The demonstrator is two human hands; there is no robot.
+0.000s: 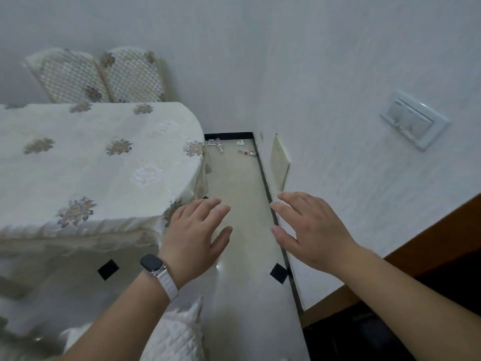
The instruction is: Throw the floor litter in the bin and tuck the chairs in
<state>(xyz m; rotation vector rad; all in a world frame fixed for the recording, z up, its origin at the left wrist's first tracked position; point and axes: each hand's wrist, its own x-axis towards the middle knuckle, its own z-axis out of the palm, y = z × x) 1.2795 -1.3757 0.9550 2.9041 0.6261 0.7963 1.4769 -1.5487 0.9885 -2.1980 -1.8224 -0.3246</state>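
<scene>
The left hand (194, 230) and right hand (311, 230) hung spread, empty. The litter (244, 152) lay untouched in the far floor corner; reaching it probably called for stepping forward and stooping.

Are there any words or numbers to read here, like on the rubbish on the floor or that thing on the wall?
No text here can be read.
Red and white litter piece by the far wall: any print is too small to read.
Wall switch plate: a faint mark near its top edge, too blurred to read.
Watch on the left wrist: its screen is dark and shows nothing.
</scene>
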